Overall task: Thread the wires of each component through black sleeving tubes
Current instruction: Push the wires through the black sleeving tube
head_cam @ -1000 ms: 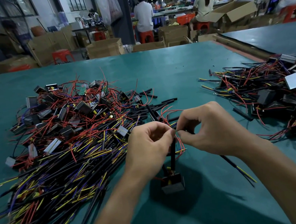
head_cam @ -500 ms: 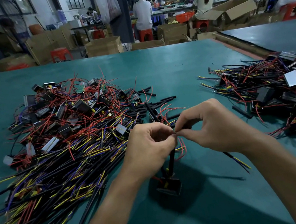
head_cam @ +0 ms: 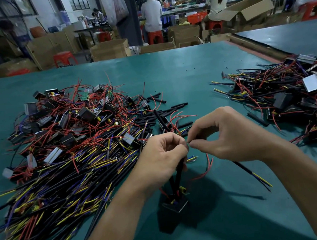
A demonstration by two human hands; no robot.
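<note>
My left hand [head_cam: 163, 155] grips the top of a black sleeving tube [head_cam: 179, 172] that runs down to a small dark component [head_cam: 176, 205] hanging just above the green table. My right hand [head_cam: 226, 139] pinches thin wire ends right beside the left fingertips, at the tube's mouth. Loose red wires [head_cam: 204, 171] of the component curl below the right hand. A second sleeved lead with yellow and blue tips [head_cam: 255, 176] trails out under my right wrist.
A big heap of components with red, yellow and blue wires [head_cam: 66, 148] covers the left of the table [head_cam: 183, 72]. Loose black tubes [head_cam: 164, 113] lie behind my hands. Another heap of components [head_cam: 292, 100] sits at the right. People work at benches far behind.
The hands stay together at the tube's mouth. The component has swung slightly and the red wires now hang lower beneath the right hand.
</note>
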